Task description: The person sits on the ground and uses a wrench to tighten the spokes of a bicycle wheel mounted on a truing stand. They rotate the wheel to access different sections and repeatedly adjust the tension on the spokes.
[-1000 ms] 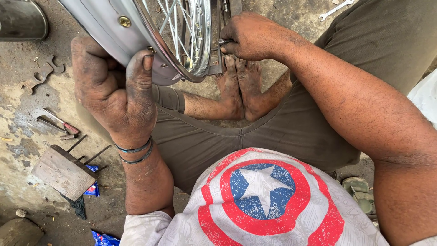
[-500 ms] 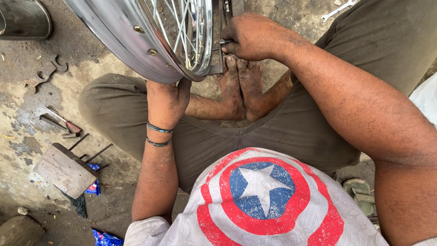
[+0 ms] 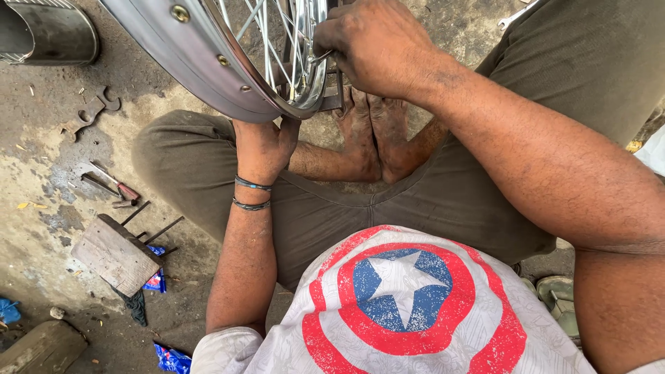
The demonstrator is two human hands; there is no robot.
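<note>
Here, the left hand (image 3: 264, 147) grips the shiny, curved steel wheel rim (image 3: 187, 66); the right hand (image 3: 374, 45) pinches thin spokes (image 3: 267, 41) far up.

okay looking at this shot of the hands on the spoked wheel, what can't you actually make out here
Head view only:
- Left hand: fingers hidden under the wheel rim.
- Right hand: what it pinches at the spokes is covered by its own fingers.
- Wheel: hub and most of it cut off by the top edge.
- Metal cylinder: cropped at the top-left corner.
</note>
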